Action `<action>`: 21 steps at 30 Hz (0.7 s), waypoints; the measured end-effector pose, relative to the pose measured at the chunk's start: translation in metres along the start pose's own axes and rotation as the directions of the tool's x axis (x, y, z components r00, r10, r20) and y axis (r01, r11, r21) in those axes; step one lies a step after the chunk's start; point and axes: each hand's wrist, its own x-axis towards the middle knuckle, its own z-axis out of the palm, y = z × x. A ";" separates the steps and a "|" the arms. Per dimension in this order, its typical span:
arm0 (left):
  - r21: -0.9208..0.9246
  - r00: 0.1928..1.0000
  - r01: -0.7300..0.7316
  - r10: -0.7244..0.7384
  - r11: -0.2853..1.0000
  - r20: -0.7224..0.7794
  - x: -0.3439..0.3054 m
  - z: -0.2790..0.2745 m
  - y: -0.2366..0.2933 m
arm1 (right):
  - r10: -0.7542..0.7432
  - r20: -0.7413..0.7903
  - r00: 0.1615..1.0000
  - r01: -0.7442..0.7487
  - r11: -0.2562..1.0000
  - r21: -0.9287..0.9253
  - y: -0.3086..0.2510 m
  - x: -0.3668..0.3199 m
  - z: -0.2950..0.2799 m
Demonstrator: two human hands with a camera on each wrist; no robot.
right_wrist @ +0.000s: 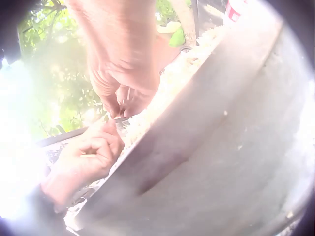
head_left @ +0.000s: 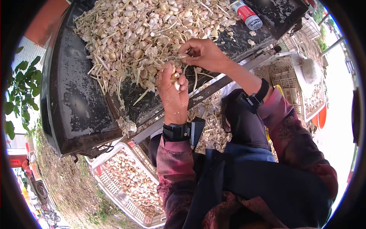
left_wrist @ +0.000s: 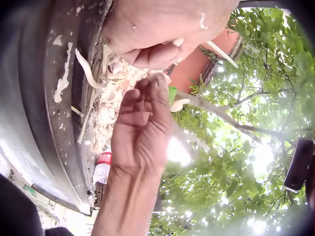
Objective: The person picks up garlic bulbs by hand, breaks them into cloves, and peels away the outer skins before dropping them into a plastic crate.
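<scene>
My left hand (head_left: pixel 172 91) is at the near edge of the garlic pile, its fingers curled round several garlic cloves (head_left: pixel 175 76). Pale, peeled sides of these show between the fingers and thumb. Close against its fingertips, my right hand (head_left: pixel 207 56) pinches with thumb and forefinger at a small pale piece that looks like a garlic clove, mostly covered by the fingers. In the right wrist view the fingertips of both hands meet, and glare washes out detail. Beneath and beyond them spreads the heap of garlic cloves (head_left: pixel 133 34), mixed with papery skins and dry stalks.
A dark, worn metal tray (head_left: pixel 82 110) with a raised rim bears the heap. At its far right lies a bottle with a red label (head_left: pixel 247 14). Below left, a white plastic crate (head_left: pixel 100 179) holds more cloves; another crate (head_left: pixel 284 82) stands at right. Skins litter the ground.
</scene>
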 end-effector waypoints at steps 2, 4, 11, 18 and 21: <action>0.059 1.000 -0.013 0.011 0.998 0.019 -0.001 0.004 -0.001 | 0.046 0.048 0.998 -0.057 0.960 0.275 -0.007 -0.007 -0.005; 0.080 1.000 0.001 -0.002 0.997 0.023 -0.004 0.007 -0.003 | -0.001 0.087 0.996 -0.040 0.880 0.474 -0.013 -0.014 -0.007; 0.139 0.989 0.023 -0.043 0.990 0.139 -0.011 0.011 -0.011 | -0.053 0.053 0.997 0.023 0.889 0.457 -0.010 -0.023 -0.002; 0.132 0.987 0.082 -0.099 0.988 0.125 -0.007 0.007 -0.010 | -0.107 0.000 0.994 0.107 0.994 0.032 -0.037 -0.021 -0.001; 0.123 0.990 0.071 -0.085 0.990 0.113 -0.005 0.009 -0.007 | -0.147 0.049 0.988 0.144 0.987 0.068 -0.024 -0.011 0.000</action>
